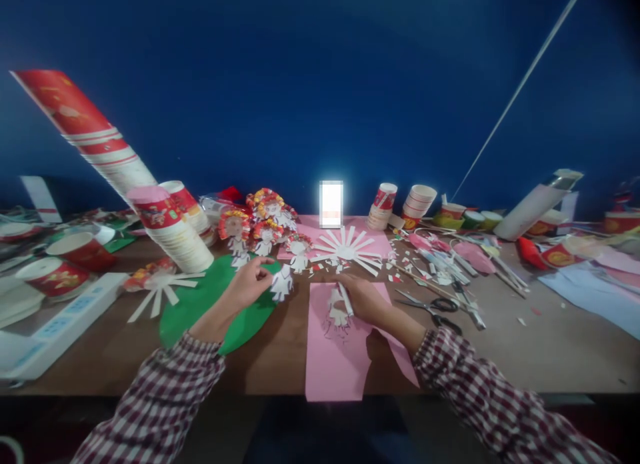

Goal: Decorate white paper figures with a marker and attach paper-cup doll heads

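My left hand [250,282] pinches a small white paper-doll cutout [282,282] over a green paper oval [200,304]. My right hand [363,299] is closed around a white pen-like stick [345,299] and rests on a pink paper sheet [335,351]. A small cutout figure with dark scribbles [339,317] lies on the pink sheet under that hand. Both sleeves are plaid.
Several finished paper dolls [265,227] and a white cut paper-cup fan [347,247] lie behind the hands. Stacks of red paper cups [170,227] stand left, more cups [420,201] at the back. Scissors [433,309] and paper scraps lie right. A bright phone [331,204] stands upright.
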The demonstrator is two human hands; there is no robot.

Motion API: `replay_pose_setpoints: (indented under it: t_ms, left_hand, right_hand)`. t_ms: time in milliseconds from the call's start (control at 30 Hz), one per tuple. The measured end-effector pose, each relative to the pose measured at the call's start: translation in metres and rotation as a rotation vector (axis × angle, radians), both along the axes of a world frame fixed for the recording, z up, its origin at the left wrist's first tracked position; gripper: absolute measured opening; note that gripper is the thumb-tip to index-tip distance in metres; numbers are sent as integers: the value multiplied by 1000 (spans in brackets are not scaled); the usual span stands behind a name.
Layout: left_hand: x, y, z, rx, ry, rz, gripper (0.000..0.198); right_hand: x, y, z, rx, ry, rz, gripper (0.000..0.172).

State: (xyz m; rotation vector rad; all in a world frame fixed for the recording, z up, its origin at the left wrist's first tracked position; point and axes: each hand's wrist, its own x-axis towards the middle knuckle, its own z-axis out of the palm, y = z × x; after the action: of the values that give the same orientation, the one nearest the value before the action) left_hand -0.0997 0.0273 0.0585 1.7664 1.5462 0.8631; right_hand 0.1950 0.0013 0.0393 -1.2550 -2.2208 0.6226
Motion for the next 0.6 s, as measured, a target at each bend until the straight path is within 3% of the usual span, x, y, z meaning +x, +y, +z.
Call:
replay_pose_setpoints:
  t_ms: [267, 467, 600]
  left_hand:
    - [-12, -20, 7, -42, -111, 23, 44]
    - [-24, -36, 12, -70, -143, 32, 45]
    - [-24, -44, 14, -124, -171, 12, 48]
  right_hand:
    - [-17, 11, -7, -20, 90, -79, 59]
    - [-19, 24, -2, -39, 200, -124, 51]
    - [-39, 33, -1, -7, 242, -148, 52]
